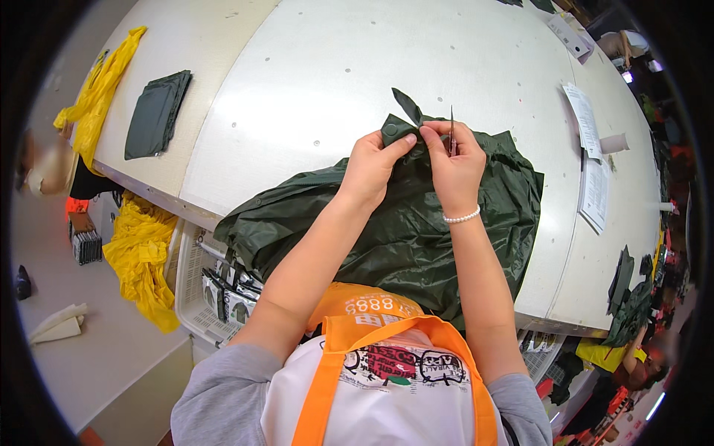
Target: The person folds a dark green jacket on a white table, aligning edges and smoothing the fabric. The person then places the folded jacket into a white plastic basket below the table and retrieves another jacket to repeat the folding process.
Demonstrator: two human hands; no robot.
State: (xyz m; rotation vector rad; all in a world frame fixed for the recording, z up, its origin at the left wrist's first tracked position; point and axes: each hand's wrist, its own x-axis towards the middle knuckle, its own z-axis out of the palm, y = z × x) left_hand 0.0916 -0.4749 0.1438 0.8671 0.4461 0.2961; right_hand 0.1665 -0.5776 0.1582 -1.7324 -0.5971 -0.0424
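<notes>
From here, I'd draw the snap-bearing corner (pixel 391 129) gently taut between my left hand (pixel 372 165) and right hand (pixel 457 169), both pinching fabric of the shiny dark green garment (pixel 405 230) bunched beneath them, and angle the right's slim snips (pixel 452 134) clear.

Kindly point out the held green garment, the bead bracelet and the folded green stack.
Held green garment (pixel 407 230), head view: on its crumpled middle.
Bead bracelet (pixel 462 219), head view: on its visible beads.
Folded green stack (pixel 158 115), head view: on its top face.
</notes>
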